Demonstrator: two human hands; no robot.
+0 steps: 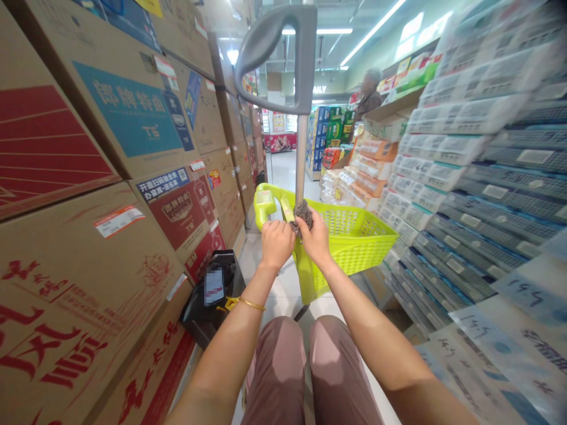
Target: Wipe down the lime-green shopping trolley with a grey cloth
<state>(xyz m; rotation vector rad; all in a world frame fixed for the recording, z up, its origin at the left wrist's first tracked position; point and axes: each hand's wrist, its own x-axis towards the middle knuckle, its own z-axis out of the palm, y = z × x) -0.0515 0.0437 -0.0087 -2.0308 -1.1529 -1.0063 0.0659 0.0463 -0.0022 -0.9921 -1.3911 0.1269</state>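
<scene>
A bright yellow-green shopping basket (354, 251) with slotted walls stands in front of my knees. From its near side a metal pole (300, 153) rises to a grey loop handle (305, 59). My right hand (315, 236) is closed around a crumpled grey-brown cloth (303, 213), pressed at the foot of the pole. Beside it, my left hand (278, 243) is curled into a fist over the basket's near rim, close to the cloth. The undersides of the left fingers are hidden.
Stacked cardboard cartons (177, 212) wall the left side, with a black bag (212, 295) on the floor against them. Piled plastic-wrapped packs (460, 153) line the right. A person (368, 97) is farther back on the right. Pale floor (283, 168) runs down the aisle.
</scene>
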